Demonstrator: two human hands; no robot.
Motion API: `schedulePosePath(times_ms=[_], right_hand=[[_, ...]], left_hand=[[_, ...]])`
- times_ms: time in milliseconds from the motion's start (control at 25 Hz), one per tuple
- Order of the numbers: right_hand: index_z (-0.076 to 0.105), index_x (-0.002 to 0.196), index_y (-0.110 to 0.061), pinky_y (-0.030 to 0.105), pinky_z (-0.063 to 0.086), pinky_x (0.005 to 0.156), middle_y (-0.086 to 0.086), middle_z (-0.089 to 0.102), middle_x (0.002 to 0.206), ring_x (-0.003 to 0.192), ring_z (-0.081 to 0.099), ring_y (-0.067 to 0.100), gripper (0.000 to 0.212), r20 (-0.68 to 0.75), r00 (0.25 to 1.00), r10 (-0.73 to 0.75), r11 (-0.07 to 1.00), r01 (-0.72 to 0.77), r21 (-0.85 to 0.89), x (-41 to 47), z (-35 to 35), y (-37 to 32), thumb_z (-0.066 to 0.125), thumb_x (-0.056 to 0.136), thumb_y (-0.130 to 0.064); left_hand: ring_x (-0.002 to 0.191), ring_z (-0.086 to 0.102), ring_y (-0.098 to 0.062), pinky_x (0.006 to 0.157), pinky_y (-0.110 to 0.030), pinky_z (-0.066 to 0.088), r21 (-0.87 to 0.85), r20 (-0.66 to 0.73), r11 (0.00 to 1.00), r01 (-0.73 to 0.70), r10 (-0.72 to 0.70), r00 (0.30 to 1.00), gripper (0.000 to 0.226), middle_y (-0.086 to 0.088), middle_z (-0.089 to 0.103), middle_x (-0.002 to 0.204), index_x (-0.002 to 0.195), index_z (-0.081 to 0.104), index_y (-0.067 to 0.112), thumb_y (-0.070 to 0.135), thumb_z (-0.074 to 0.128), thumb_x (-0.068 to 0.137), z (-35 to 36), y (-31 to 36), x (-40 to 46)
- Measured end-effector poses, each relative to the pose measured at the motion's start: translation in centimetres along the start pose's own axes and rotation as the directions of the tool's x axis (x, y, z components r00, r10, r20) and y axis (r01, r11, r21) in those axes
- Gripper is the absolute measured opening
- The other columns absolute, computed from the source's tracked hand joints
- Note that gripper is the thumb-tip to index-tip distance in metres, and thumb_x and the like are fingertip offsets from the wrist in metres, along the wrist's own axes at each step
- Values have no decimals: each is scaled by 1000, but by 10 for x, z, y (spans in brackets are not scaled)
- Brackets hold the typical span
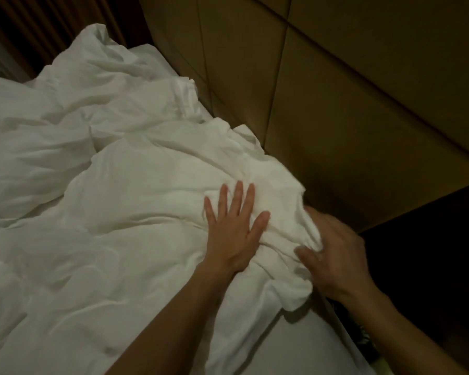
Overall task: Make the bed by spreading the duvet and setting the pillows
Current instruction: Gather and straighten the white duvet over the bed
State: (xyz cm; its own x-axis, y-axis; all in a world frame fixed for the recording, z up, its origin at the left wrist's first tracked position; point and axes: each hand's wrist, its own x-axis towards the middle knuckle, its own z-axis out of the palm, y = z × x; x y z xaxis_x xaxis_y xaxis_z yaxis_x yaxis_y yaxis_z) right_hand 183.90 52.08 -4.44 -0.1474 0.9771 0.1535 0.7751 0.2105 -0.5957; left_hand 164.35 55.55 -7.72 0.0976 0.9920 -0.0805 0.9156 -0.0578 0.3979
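Two bare forearms, no sleeves in view; left hand [234, 234] with slim fingers, short nails, no rings; right hand [333, 255] blurred, wrist without watch or bracelet so far as visible.

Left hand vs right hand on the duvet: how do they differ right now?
The left hand lies flat with fingers straight and spread, pressing the duvet from above; the right hand has its fingers curled, gripping bunched fabric at the duvet's corner. The left hand is sharp in the frame, the right hand blurred. The left hand sits further onto the bed, the right hand at the edge near the padded headboard. Both are bare and touching the duvet.
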Motion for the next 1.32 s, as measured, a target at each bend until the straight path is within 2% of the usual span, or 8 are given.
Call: schedulePosePath(times_ms=[80,200,440,640,800,880,1000,1320], right_hand=[[36,150,-22,43,42,101,7,52,137,120,50,26,104,208,968,140,987,-119,-110,-12,13,13,14,77,-92],[10,158,-26,46,22,120,5,24,161,146,23,27,109,262,950,173,974,-126,-186,-17,9,19,7,74,-95],[-10,158,-25,46,-13,122,-2,-13,167,150,-22,17,95,379,925,-2,909,159,-385,21,15,-20,-12,83,-82],[-5,158,-27,40,-7,124,-2,4,167,153,0,17,113,385,900,205,938,-68,-341,34,39,-26,-20,66,-92],[-20,155,-30,44,-12,123,-6,-25,163,148,-28,14,98,340,940,4,948,105,-302,93,63,-72,-14,77,-88],[-26,153,-32,45,-15,121,-8,-33,160,145,-34,14,92,366,930,-41,941,159,-300,115,84,-88,-11,80,-85],[-23,154,-28,48,-12,122,-6,-32,159,148,-28,17,100,441,895,63,909,130,-395,112,115,-73,-19,74,-87],[-24,152,-29,49,-8,123,0,-21,165,152,-18,21,103,393,915,92,892,99,-440,104,128,-103,-22,68,-89]], left_hand=[[149,-19,-23,116,-54,-14,137,49,990,28,-35,998,84,5,-14,163,151,-16,36,74,-29,77,16,-12,0],[148,-19,-24,116,-55,-14,212,103,977,28,-51,993,87,3,-14,163,153,-15,34,73,-29,77,17,-12,-2],[148,-22,-20,116,-53,-16,235,-73,968,90,-75,995,76,4,-17,162,155,-11,27,67,-15,90,-28,-41,12],[149,-15,-13,119,-47,-12,153,93,987,49,-64,994,93,7,-6,164,155,-7,30,72,-30,75,-31,-65,-9],[148,-22,-23,118,-54,-10,256,-132,948,188,-159,978,72,1,-20,162,153,-16,28,67,5,96,-51,-102,35],[148,-22,-25,117,-57,-9,263,-126,918,298,-274,954,75,1,-21,162,153,-17,30,71,-5,91,-53,-129,55],[147,-22,-25,116,-58,-10,170,41,958,230,-240,970,96,5,-21,162,152,-18,32,74,-36,67,-34,-141,62],[150,-13,-22,118,-57,-7,123,-63,977,174,-167,984,83,3,-11,164,154,-11,31,71,-21,82,-49,-160,25]])
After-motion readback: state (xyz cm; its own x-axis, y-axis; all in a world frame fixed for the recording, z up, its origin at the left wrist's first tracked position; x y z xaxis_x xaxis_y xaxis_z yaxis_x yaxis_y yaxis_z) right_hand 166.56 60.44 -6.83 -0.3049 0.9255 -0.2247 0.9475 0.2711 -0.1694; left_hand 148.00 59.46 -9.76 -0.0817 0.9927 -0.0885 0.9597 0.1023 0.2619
